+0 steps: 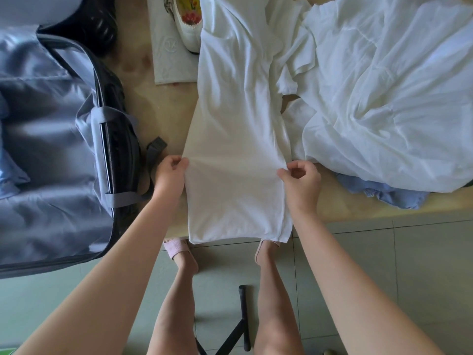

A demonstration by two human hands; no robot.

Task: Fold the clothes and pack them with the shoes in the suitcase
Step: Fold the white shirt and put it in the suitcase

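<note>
Early days, I'd say. Left hand (pixel 170 172) and right hand (pixel 300 175) each pinch a side edge of the white shirt (pixel 230 139), which lies mid-counter (pixel 158 111) w/ its hem hanging off at 6 o'clock. It's narrowed lengthwise, not yet folded short. White pile (pixel 384 85) at 2 o'clock & blue garment (pixel 399 196) at 4 unfolded, shoe (pixel 185 24) at 12 unpacked, suitcase (pixel 51 137) open at 9.

Shoe (pixel 188 34) & suitcase (pixel 64 213) partly off-frame
</note>
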